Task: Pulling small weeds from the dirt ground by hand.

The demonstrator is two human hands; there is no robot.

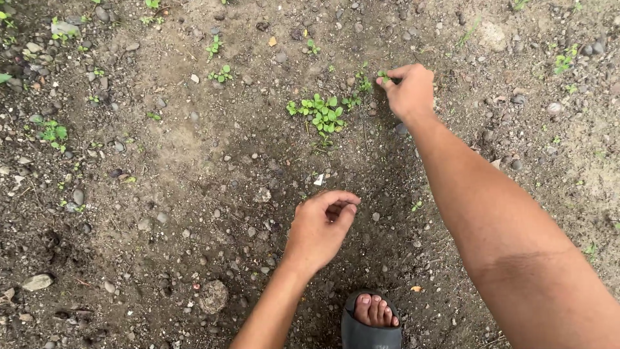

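The right hand (408, 90) pinches a small green seedling (385, 76) between thumb and forefinger, just beside a clump of weeds (321, 115). The left hand (321, 226) hangs loosely curled (seemingly empty) over pebbly soil (181, 161), near a sandalled foot (373, 318).

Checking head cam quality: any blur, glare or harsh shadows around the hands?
Head view: flat, soft daylight, no glare; only a faint shadow beside the right hand pinching a small weed. Left hand and gravelly soil look sharp; right forearm slightly soft.
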